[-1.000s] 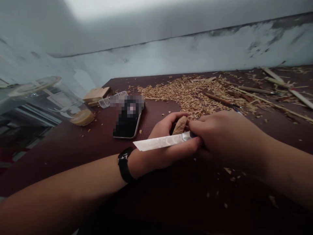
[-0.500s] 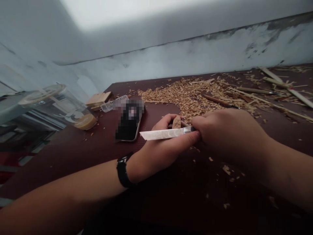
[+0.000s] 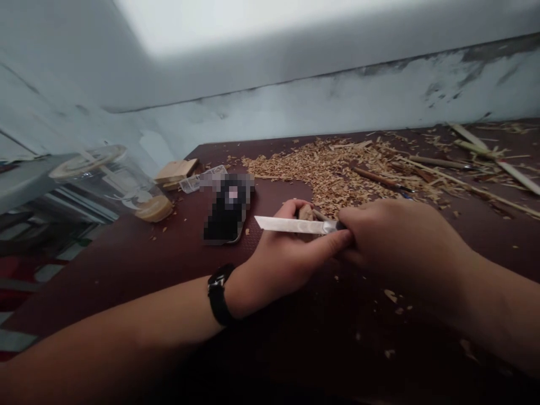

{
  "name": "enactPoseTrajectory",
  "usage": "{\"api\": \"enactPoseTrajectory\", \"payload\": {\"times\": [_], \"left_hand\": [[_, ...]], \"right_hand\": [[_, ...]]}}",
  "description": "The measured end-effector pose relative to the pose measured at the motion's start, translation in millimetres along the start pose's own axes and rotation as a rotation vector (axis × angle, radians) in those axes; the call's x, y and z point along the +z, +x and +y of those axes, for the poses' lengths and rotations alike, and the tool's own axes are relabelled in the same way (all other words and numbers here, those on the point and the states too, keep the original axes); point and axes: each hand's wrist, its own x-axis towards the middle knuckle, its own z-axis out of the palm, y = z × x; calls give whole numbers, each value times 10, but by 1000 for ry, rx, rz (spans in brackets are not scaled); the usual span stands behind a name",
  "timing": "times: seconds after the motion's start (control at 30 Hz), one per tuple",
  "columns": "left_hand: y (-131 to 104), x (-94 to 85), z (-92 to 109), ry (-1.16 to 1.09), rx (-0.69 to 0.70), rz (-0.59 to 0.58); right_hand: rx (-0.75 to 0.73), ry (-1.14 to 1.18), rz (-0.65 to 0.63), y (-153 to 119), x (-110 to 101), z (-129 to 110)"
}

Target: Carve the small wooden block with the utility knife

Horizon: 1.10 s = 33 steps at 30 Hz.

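Note:
My right hand is closed around the handle of a carving knife, whose pale blade points left across my left hand. Fingers of my left hand wrap round a small piece of wood, mostly hidden behind the blade and fingers. My left thumb reaches to the right, against the knife's handle end near my right fist. A black watch is on my left wrist. Wood chips lie heaped just beyond both hands.
On the dark red table lies a phone, left of my hands. Farther left are a clear plastic case, wooden blocks and a plastic drink cup. Wooden-handled tools and thin sticks lie at right.
The whole view has shifted slightly, so the table's things appear a little lower and to the right. The blade has tilted a little, and the wood piece shows at a different angle between the left fingers.

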Motion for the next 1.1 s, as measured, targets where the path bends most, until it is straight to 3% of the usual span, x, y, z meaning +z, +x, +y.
{"api": "enactPoseTrajectory", "payload": {"times": [0.2,0.37,0.53,0.73,1.0,1.1], "left_hand": [[-78,-66,0,253,49,-53],[-100,-27,14,196,58,-47],[-90,68,-55,-10,-1,67],[-53,120,-23,-208,-54,30],[20,142,-34,58,9,115],[-4,95,-72,65,27,102]], "right_hand": [[-207,63,-94,54,-46,71],[-284,59,-117,119,-53,84],[-139,-73,-36,118,-36,97],[-7,-104,8,72,22,45],[101,-116,23,-84,55,29],[56,-18,32,-75,65,52]]}}
